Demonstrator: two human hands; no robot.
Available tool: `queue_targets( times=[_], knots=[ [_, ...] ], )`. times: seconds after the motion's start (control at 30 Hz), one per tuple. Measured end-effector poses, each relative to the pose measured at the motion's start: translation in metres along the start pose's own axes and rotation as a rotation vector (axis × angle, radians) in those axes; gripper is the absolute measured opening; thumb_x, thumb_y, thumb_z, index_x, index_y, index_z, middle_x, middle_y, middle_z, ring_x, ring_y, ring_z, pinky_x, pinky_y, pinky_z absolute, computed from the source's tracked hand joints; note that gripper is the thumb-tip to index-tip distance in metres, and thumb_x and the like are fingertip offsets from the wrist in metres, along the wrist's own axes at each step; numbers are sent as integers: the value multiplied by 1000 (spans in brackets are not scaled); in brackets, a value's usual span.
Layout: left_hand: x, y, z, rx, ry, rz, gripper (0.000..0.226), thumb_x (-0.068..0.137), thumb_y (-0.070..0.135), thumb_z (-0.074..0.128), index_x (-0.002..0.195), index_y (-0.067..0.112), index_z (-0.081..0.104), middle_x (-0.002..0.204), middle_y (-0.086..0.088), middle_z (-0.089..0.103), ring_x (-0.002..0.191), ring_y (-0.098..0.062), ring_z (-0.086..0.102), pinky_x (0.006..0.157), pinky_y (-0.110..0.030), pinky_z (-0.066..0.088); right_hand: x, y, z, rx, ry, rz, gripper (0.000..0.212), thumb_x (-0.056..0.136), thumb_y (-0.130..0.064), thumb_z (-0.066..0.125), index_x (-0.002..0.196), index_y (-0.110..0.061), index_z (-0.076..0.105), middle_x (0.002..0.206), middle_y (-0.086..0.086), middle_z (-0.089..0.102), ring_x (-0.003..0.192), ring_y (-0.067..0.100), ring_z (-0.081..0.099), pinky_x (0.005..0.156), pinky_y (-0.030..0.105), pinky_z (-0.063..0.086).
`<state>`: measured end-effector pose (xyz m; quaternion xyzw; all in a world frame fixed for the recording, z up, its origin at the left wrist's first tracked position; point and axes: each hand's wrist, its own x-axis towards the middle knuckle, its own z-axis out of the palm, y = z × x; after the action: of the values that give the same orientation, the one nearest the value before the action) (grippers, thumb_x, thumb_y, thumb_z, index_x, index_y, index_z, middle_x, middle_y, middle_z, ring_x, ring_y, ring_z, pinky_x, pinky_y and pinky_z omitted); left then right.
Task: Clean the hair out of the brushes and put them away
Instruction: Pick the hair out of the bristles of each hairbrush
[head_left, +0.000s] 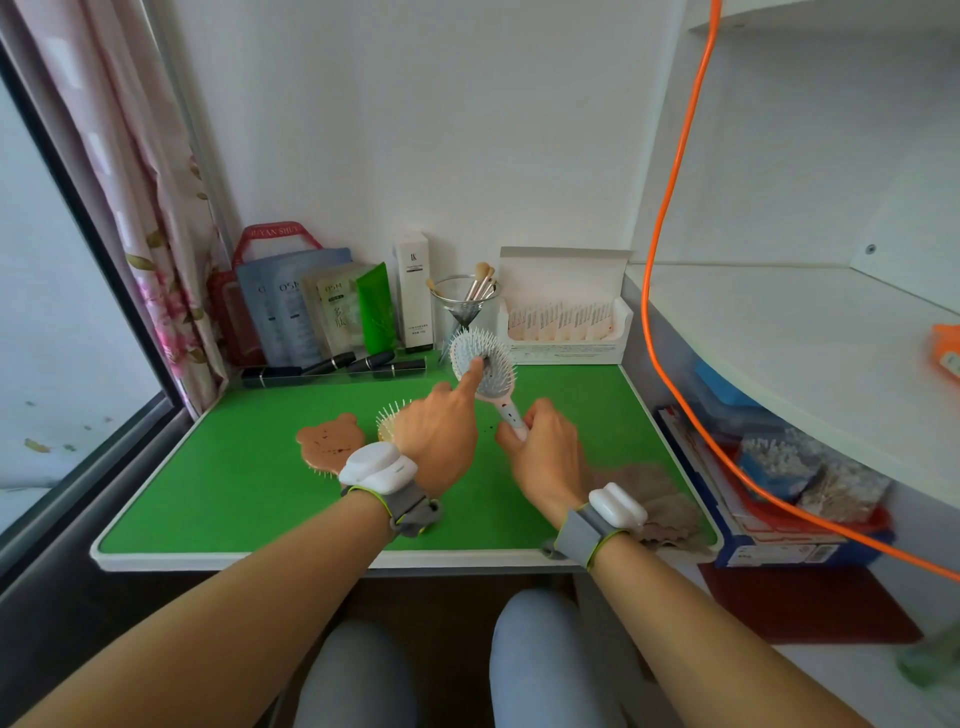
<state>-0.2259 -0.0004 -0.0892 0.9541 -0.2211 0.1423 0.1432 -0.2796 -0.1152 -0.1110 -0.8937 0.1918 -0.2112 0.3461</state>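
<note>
My right hand (540, 447) grips the pale handle of an oval blue-cushioned hairbrush (493, 369) and holds it tilted above the green table (234, 493), bristles facing me. My left hand (439, 441) points its straight index finger into the bristles, the tip on a dark clump of hair (487, 365); its other fingers are curled and the thumb is hidden. A brown bear-shaped brush (330, 439) lies back up at centre left. Partly hidden behind my left hand is a yellowish brush (390, 415) with its bristles up.
A brown fuzzy cloth (660, 493) lies at the table's right front. Along the back wall stand sachets (296, 312), a green tube (376, 312), dark lipstick tubes (332, 366), a glass of makeup brushes (470, 296) and a white box (566, 322). An orange cable (670, 218) hangs on the right.
</note>
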Motion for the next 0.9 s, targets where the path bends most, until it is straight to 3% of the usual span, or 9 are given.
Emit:
queue_targets(
  times=[0.13, 0.37, 0.53, 0.67, 0.9],
  knots=[
    [0, 2, -6, -21, 31, 8, 71, 88, 4, 38, 146, 37, 15, 95, -10, 52, 67, -32, 51, 57, -38, 36, -1, 0, 1, -5, -10, -6, 21, 89, -27, 57, 85, -12, 43, 76, -2, 46, 55, 8, 36, 46, 27, 20],
    [6, 6, -21, -137, 151, 7, 80, 82, -4, 39, 146, 38, 19, 91, -8, 48, 66, -30, 42, 57, -39, 33, -5, -1, 3, -30, -63, -15, 20, 90, -26, 58, 85, -12, 44, 81, 1, 50, 60, 15, 43, 45, 26, 21],
    [6, 2, -18, -130, -17, -66, 75, 85, -3, 36, 145, 39, 22, 101, -13, 60, 73, -31, 50, 60, -39, 38, -6, -4, 3, -22, -52, -14, 21, 90, -27, 58, 86, -12, 44, 81, 1, 49, 63, 18, 42, 46, 27, 20],
    [-1, 2, -13, -163, -107, -128, 69, 92, 2, 34, 146, 40, 16, 92, -13, 63, 69, -29, 52, 60, -38, 42, -3, -5, -1, -8, -21, 9, 21, 91, -27, 57, 88, -11, 44, 85, 5, 51, 68, 23, 45, 50, 29, 26],
    [-12, 15, -11, -315, -97, -204, 62, 95, 4, 36, 149, 23, 13, 95, -20, 66, 79, -35, 60, 69, -44, 47, 9, -7, -5, 54, 14, 113, 29, 94, -26, 55, 105, 0, 49, 104, 17, 59, 84, 32, 57, 62, 33, 36]
  ],
)
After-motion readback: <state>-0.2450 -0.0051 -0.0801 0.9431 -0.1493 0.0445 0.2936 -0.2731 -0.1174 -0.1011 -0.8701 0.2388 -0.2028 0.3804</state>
